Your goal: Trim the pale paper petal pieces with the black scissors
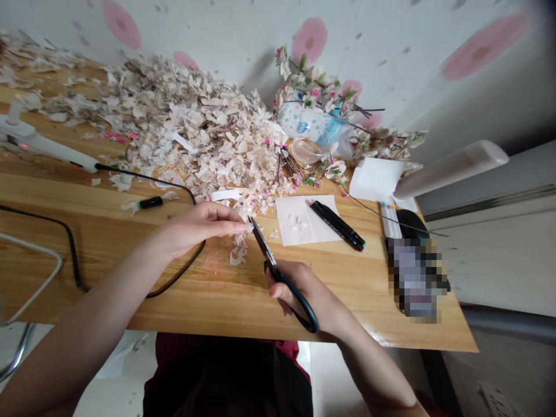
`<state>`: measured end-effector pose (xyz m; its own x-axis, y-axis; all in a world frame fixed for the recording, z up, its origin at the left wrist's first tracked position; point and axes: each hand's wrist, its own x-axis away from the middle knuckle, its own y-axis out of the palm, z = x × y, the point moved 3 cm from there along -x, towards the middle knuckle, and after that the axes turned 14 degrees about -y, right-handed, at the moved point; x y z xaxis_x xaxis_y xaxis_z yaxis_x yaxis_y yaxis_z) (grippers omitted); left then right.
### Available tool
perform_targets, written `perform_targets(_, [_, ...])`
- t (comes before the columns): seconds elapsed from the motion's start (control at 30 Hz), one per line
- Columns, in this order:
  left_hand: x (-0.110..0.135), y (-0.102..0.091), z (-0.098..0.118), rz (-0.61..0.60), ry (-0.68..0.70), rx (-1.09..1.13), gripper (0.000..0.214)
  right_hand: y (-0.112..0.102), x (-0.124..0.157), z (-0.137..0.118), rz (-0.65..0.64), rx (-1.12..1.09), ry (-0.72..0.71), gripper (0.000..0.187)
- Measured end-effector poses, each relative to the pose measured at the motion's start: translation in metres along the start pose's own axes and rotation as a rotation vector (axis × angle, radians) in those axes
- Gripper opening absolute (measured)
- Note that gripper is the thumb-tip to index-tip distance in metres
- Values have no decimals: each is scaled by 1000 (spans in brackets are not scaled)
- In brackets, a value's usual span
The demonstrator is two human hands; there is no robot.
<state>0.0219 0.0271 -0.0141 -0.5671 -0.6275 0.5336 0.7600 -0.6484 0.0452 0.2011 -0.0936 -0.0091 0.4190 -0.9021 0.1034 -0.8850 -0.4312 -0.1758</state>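
Note:
My left hand pinches a curled, pale paper strip at its fingertips, just above the wooden tabletop. My right hand grips black-handled scissors, their slightly parted blades reaching up to the strip's top edge. Behind both hands lies a large heap of cream and pink-tinged paper petals. To the right, a white paper sheet holds a few small scraps and sits next to black marker pens.
A hot glue gun at the far left trails a black cord across the table. Artificial blossom branches stand at the back, near a small clear dish. A pixelated phone and a white lamp head occupy the right.

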Motion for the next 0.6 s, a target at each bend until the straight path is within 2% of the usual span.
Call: perform_targets(0.6, [4,0,2,23,-21,67,16,2,1,2,-29,-28,20,66])
